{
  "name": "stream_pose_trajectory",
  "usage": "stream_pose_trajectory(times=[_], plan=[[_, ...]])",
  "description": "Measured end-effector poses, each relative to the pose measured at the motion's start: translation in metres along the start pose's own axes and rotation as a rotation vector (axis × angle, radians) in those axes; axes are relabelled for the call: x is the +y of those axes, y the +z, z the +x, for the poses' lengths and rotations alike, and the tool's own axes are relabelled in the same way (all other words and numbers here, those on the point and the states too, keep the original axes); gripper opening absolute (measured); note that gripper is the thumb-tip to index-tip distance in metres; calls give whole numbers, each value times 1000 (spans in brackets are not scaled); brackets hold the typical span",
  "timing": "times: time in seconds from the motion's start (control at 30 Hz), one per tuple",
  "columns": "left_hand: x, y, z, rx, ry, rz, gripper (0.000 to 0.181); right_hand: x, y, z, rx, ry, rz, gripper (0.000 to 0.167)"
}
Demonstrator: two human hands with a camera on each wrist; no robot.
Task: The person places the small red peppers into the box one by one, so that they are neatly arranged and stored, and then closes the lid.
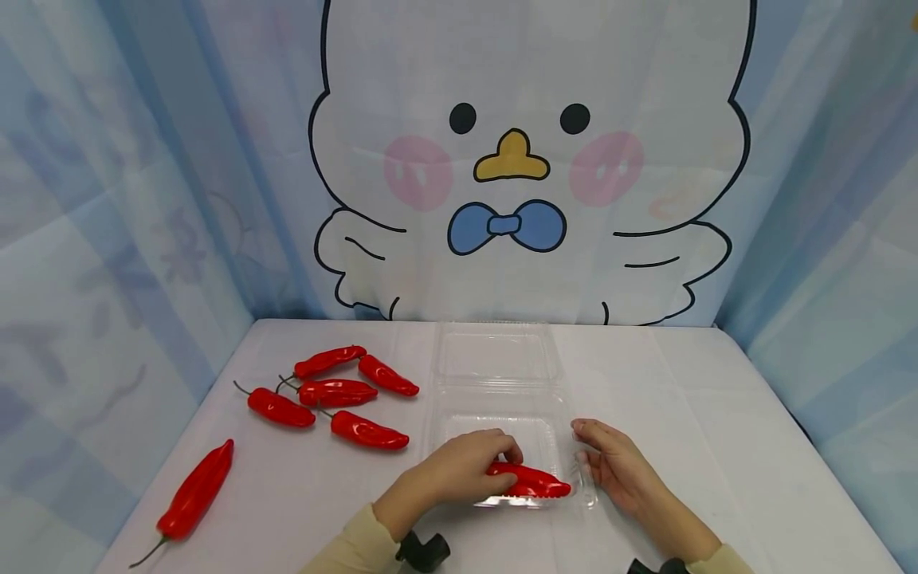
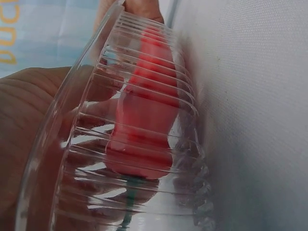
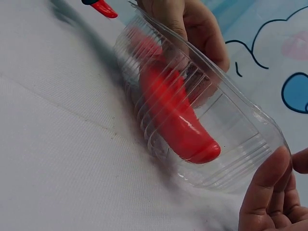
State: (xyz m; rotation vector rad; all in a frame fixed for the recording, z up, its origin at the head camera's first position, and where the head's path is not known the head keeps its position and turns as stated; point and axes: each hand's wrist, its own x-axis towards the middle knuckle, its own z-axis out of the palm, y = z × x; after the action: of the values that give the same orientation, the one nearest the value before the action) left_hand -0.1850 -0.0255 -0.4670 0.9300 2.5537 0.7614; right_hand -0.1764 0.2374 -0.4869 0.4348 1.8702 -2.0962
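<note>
An opened clear plastic clamshell container lies on the table, its lid folded back on the far side. In its near part rests a red chili pepper, which also shows through the ribbed wall in the left wrist view. My left hand reaches in over the rim and holds this pepper by its stem end, the thumb on its near side. At the container's right edge is my right hand; its fingertips hold the rim.
Several red chili peppers lie in a loose group left of the container. A single pepper lies nearer, by the table's left edge. White cloth covers the table; printed curtains enclose the back and sides.
</note>
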Motion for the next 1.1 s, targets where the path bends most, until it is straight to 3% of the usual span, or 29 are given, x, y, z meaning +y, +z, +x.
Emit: stream_pose_trajectory(times=[0.57, 0.9, 1.1], plan=[[2, -1, 2, -13, -15, -4, 22, -1, 1, 0, 6, -1, -8, 25], [2, -1, 3, -9, -4, 23, 23, -1, 0, 0, -11, -5, 11, 18], [2, -1, 3, -27, -13, -16, 21, -1, -1, 0, -14, -7, 11, 19]])
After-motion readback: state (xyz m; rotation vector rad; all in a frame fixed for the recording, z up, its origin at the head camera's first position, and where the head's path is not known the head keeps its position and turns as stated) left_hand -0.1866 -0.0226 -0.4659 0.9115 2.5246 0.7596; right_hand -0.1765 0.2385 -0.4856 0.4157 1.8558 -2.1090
